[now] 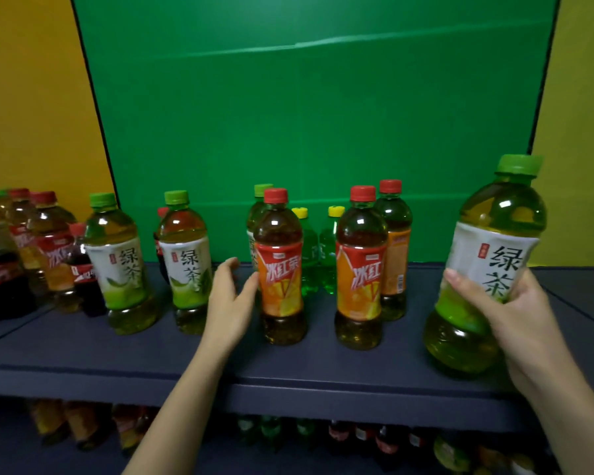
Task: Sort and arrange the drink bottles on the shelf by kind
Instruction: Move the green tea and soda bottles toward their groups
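Observation:
My right hand (515, 313) grips a green tea bottle (487, 255) with a green cap and white label, tilted slightly, at the right of the dark shelf (288, 368). My left hand (228, 299) is open, fingers spread, between a standing green tea bottle (187, 262) and a red-capped iced tea bottle (281, 269); its thumb is close to or touching the iced tea's orange label. Another green tea (119, 262) stands further left. A second iced tea (360, 269) stands to the right, with a third (395, 248) behind it.
Two small green soda bottles with yellow caps (328, 248) stand at the back, and a green-capped bottle (258, 217) hides behind the iced tea. Cola and iced tea bottles (31, 255) crowd the far left. A lower shelf (323, 437) holds several more bottles. A green board forms the back wall.

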Tool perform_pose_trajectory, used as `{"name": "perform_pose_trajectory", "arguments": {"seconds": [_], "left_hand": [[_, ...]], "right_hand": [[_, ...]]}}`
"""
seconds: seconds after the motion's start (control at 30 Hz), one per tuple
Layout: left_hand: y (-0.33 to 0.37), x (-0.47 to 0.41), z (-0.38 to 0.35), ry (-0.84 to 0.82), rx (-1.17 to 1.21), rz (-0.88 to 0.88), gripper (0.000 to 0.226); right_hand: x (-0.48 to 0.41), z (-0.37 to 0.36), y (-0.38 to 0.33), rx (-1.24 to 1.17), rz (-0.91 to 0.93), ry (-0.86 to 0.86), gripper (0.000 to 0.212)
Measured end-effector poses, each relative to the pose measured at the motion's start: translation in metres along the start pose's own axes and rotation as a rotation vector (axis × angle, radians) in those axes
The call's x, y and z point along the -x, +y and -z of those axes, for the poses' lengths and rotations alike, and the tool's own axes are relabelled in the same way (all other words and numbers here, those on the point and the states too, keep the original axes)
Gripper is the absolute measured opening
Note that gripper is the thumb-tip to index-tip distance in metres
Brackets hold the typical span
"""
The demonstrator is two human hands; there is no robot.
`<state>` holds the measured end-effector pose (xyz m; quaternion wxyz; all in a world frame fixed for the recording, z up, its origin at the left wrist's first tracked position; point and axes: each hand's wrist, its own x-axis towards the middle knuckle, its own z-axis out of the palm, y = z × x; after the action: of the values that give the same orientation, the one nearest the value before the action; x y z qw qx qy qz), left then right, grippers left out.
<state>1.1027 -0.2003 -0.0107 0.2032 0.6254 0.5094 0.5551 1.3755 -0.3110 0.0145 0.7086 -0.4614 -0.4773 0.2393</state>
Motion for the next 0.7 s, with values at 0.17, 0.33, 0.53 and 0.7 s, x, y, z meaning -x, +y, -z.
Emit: {"name": "perform_pose_trajectory", "arguments": {"seconds": [0.17, 0.33, 0.53, 0.7], "left_hand": [[-0.009, -0.035, -0.001, -0.283, 0.326, 0.216, 0.064], [-0.009, -0.054, -0.007, -0.432, 0.354, 0.206, 0.048], [-0.011, -0.060, -0.015, -0.414, 0.262, 0.110, 0.053], [-0.015, -0.046, -0.021, -0.112, 0.107, 0.026, 0.043]], "right_hand": [[0.019, -0.026, -0.016, 0.014, -0.019, -0.002, 0.041], [0.029, -0.045, -0.019, 0.051, -0.016, -0.015, 0.044], [0.036, -0.059, -0.016, 0.053, -0.007, -0.058, 0.049], [0.037, -0.064, -0.010, 0.076, -0.011, -0.103, 0.054]]}}
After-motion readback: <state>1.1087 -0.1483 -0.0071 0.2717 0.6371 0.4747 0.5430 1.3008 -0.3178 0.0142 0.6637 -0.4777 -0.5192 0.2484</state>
